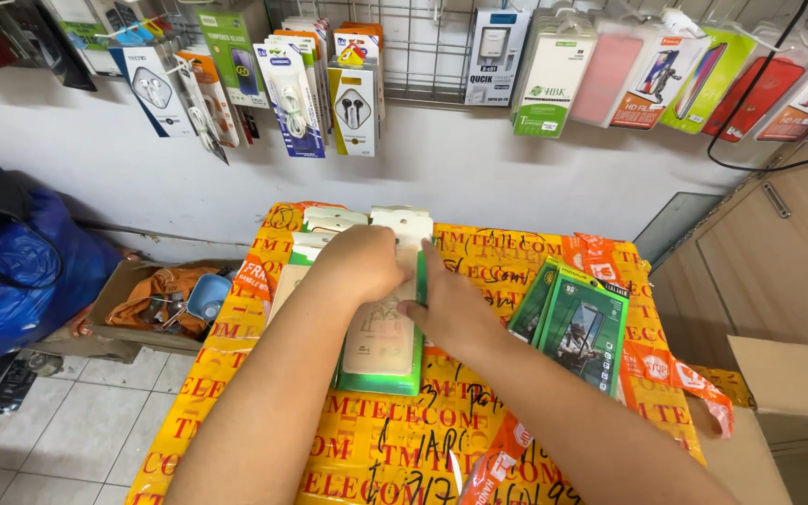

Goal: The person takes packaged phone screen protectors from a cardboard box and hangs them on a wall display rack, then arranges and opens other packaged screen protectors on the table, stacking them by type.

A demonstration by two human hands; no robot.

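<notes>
While stack of flat green-edged packets (381,360) lies mid-box on yellow taped box (554,252), top packet gripped by left hand (362,262); stack's rt edge pinched by right hand (451,304). Green screen-protector packs (582,323) just beside, rt.

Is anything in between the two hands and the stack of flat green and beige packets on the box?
Nothing visible. The left hand rests on top of the stack of flat green and beige packets, and the right hand presses against its right edge.
</notes>
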